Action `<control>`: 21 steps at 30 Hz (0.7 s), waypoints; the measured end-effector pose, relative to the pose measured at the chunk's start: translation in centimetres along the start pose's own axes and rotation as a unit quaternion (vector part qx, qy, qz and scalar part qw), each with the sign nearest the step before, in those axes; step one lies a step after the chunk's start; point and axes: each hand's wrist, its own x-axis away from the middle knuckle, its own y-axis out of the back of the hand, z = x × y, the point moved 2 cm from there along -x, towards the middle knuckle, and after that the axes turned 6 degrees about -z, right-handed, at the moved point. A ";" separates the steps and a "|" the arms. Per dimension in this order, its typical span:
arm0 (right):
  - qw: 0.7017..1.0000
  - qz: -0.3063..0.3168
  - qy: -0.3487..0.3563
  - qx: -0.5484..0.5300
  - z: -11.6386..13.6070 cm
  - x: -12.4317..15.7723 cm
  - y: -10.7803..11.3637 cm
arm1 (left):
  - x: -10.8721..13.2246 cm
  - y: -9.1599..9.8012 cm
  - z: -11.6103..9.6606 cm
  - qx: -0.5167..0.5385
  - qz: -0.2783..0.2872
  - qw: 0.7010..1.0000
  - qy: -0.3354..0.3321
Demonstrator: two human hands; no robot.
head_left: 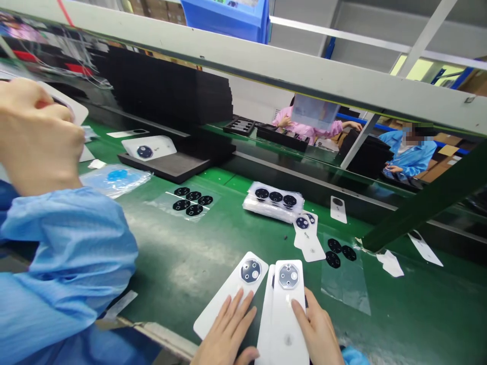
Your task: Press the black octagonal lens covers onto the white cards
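Observation:
My left hand point(227, 329) lies with fingers outstretched on a white phone back cover point(218, 296) with a round dark camera window. Between thumb and fingers, my right hand point(320, 327) grips the edge of another white phone back cover point(288, 314), its camera window towards the top. A further white cover point(265, 309) lies partly hidden beneath that one, showing along its left side. Both hands are near the front edge of the green worktop point(163, 274).
Several black camera-ring stickers point(194, 196) lie on clear film; a stack of sticker sheets point(273, 200) sits behind. Loose white covers point(310, 238) are to its right. At left, a co-worker's hand point(41, 132) holds a white cover. A dark green post point(418, 203) slants at right.

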 end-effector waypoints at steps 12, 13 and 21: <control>0.980 0.000 -0.130 -0.148 -2.7 0.9 5.6 | -0.6 -1.1 -1.4 0.024 0.086 0.995 -0.040; 0.987 0.002 -0.119 -0.112 -3.2 1.0 5.8 | -0.6 -1.1 -1.4 0.027 0.088 0.994 -0.051; 0.973 -0.041 0.025 0.226 -5.3 2.6 3.8 | -0.2 -0.8 0.0 0.084 0.053 0.995 -0.004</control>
